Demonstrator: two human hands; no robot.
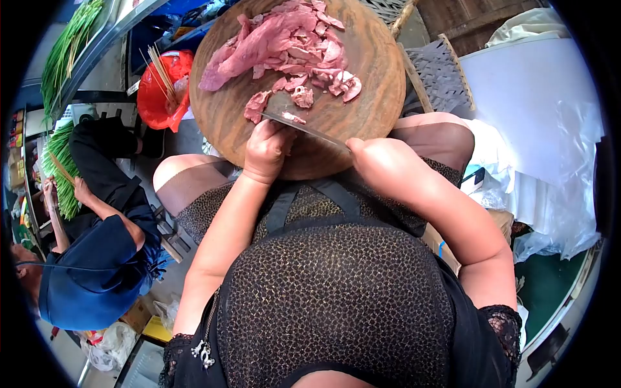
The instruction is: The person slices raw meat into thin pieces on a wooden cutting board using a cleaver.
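My right hand [381, 160] is closed around the handle end of a kitchen knife [310, 132], whose blade points left across the near part of a round wooden chopping block [369, 71]. Close to the blade's far end is my left hand [265, 150], its fingers curled in; whatever they hold is hidden. A small meat scrap [294, 118] lies by the blade. Beyond it are loose pieces of pink meat [303, 97] and a large heap of sliced meat [272, 48].
A red plastic bag [162, 94] with thin sticks stands left of the block. At far left, a person in dark blue [97, 271] handles green stalks [61, 171]. A woven chair [440, 74] and a white sheet-covered surface [524, 97] are on the right.
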